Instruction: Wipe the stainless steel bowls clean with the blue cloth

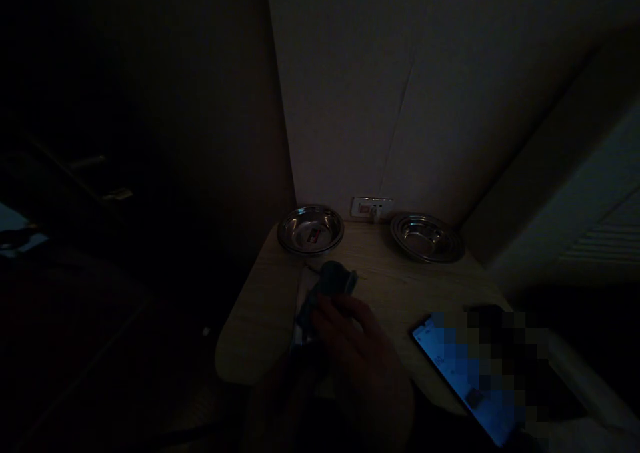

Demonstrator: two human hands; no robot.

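Observation:
The scene is very dark. My left hand (350, 346) reaches over the front of a small light wooden table (260, 326), its fingers curled on a dark grey-blue cloth (327, 286) that lies bunched near the table's middle. A lit phone (465, 373) with a blue screen hovers over the table's right front corner. My right hand (533, 373) is a dark shape behind the phone's right edge and holds it; its fingers barely show. Two shallow steel bowls stand at the back of the table: the left bowl (311, 229) and the right bowl (427, 237).
A wall socket (371, 207) with a plug in it sits on the pale wall between the bowls. A dark door with a handle (87, 163) is at the left. A pale slatted surface (595, 239) runs along the right.

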